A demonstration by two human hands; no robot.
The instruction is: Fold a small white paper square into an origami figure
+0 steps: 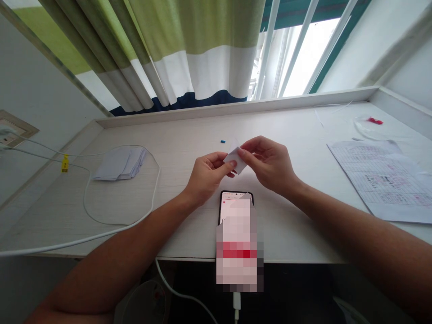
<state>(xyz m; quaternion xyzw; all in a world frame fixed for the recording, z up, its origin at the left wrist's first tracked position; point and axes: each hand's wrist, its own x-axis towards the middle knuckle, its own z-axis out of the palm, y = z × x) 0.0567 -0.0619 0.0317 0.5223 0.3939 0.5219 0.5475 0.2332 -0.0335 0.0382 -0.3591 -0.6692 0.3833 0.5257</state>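
A small folded piece of white paper (pixel 237 163) is held above the desk between both hands. My left hand (pixel 208 176) pinches its lower left side, the thumb lying across the front. At the paper's upper right edge, my right hand (pixel 270 163) grips with thumb and bent fingers. Just below the hands lies a phone (pixel 235 211), its screen lit and partly blurred out. A tiny blue piece (pixel 222 141) rests on the desk beyond the left hand's fingers.
A stack of white paper sheets (pixel 119 163) lies at the left, inside a loop of white cable (pixel 155 189). Printed sheets (pixel 381 180) cover the right side, with a small red item (pixel 375 120) behind them. Curtains (pixel 189 49) hang past the desk's raised back edge (pixel 236 105).
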